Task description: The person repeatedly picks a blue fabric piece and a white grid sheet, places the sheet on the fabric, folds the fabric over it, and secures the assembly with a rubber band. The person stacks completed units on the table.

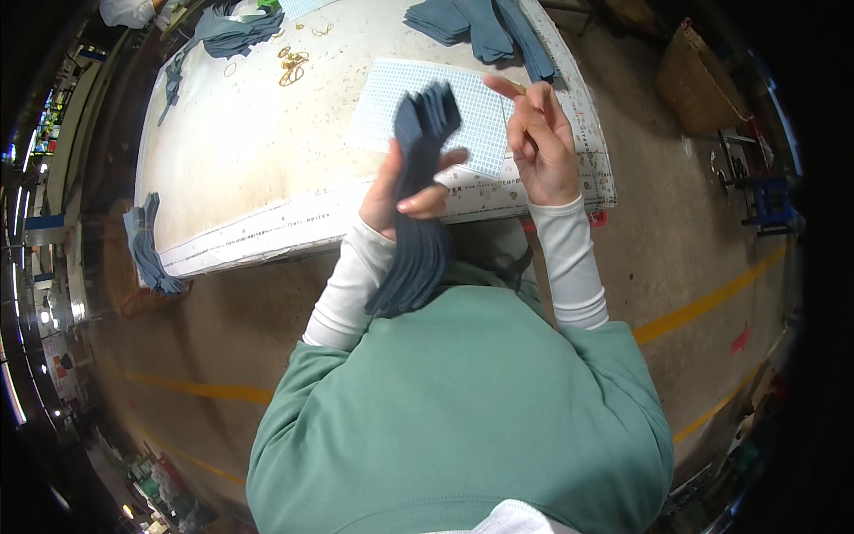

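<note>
My left hand point(411, 191) is closed round the middle of a bundle of dark blue-grey cloth-like strips point(427, 133). The bundle's upper end fans out above my fingers, and its lower end hangs bent toward my body. To the right, clear of the bundle, my right hand point(544, 147) is raised over the table's edge. One finger points left while the others bend toward the thumb. Something thin and tan shows at its fingertips, too small to make out. Under both hands lies a white sheet with a blue-green grid point(378, 102).
The white worktable point(240, 169) has loose tan rubber bands point(292, 67) on it. More blue-grey pieces lie at its back left point(236, 36) and back right point(485, 31). A tied bundle point(151, 245) rests by the left corner. A woven basket point(698, 84) and blue stool point(769, 205) stand to the right.
</note>
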`<state>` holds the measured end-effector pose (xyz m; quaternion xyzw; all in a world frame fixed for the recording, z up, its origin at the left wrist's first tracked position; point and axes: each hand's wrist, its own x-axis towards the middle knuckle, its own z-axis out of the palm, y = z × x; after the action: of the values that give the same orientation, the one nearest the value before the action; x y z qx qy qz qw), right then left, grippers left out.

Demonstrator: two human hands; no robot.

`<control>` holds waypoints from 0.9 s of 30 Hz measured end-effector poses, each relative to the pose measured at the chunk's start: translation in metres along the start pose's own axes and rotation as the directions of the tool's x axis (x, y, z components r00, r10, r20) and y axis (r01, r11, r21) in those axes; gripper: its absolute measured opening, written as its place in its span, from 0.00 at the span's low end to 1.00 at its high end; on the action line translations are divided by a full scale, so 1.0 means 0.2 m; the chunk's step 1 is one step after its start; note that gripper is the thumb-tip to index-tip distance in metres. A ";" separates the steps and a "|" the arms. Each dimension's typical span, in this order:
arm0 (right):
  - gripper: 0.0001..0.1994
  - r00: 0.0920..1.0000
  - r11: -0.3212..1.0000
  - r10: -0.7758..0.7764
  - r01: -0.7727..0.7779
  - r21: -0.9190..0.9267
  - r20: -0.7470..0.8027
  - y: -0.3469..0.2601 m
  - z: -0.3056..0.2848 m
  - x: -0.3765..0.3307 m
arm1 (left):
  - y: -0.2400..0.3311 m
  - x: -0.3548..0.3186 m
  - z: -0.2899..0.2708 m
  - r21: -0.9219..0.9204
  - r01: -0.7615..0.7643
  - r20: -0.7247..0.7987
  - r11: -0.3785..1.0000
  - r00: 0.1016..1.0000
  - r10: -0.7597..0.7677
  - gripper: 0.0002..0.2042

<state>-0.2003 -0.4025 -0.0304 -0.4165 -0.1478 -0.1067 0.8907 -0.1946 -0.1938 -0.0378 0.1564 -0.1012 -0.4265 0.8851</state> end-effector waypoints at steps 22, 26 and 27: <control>0.21 0.864 0.804 -0.115 0.371 -0.465 0.491 -0.13 0.23 -0.16 | 0.15 0.08 0.11 0.513 -0.119 -0.309 0.850 0.898 0.312 0.26; 0.42 0.996 0.941 0.002 -0.031 0.338 0.085 -0.11 0.12 -0.20 | 0.05 0.05 0.12 0.251 -0.085 -0.056 0.964 0.993 0.102 0.32; 0.48 0.997 0.967 0.054 -0.039 0.251 -0.055 -0.11 0.13 -0.23 | 0.01 0.06 0.13 0.180 -0.024 0.074 0.983 0.997 0.011 0.33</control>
<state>-0.2545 -0.3925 -0.0150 -0.3010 -0.1229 -0.0791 0.9424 -0.1939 -0.2065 -0.0113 0.2197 -0.1733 -0.4131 0.8666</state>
